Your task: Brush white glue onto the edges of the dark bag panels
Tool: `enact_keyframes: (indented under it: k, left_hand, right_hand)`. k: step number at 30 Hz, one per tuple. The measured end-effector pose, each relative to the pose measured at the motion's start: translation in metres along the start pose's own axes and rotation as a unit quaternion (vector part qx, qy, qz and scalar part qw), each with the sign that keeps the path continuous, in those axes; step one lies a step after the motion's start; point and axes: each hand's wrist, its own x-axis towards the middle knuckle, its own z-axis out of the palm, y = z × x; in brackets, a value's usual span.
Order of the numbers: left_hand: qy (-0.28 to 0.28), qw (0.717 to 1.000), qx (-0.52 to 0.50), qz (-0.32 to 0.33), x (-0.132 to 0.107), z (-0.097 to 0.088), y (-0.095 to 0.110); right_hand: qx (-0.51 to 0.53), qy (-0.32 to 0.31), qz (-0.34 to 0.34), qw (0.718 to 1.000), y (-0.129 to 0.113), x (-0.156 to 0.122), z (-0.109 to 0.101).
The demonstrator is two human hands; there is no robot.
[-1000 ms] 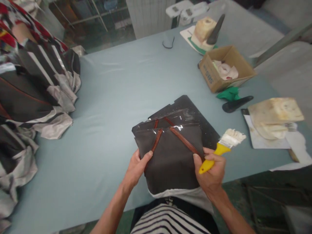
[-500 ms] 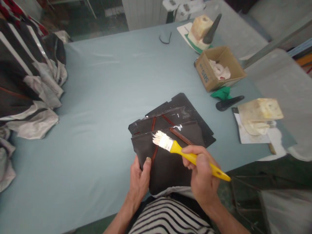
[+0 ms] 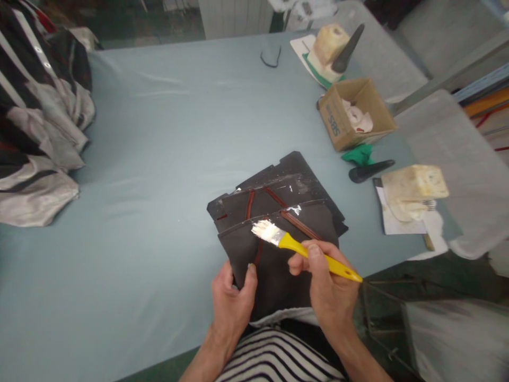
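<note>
A stack of dark brown fabric pieces with reddish-brown strips lies at the near edge of the pale blue table, on a black board. My left hand grips the lower left edge of the top piece, thumb on top. My right hand is closed round the yellow handle of a brush. Its white, glue-wet bristles rest on the top piece's upper edge, by a strip.
A heap of black, white and grey fabric fills the far left. At the right are an open cardboard box, green cloth, a black tool, two yellowish crusted blocks on paper, and a covered surface.
A second ago my right hand held the brush out to the right, off the piece. It swung the bristles onto the top piece and has now slid them slightly. My left hand moved down a little.
</note>
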Motion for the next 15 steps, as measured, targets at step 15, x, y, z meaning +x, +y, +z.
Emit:
enact_keyframes:
  k: [15]
  left_hand:
    - [-0.031, 0.998, -0.051, 0.021, 0.004, 0.002, -0.011]
  right_hand:
    - [-0.012, -0.136, -0.049, 0.989, -0.018, -0.028, 0.042]
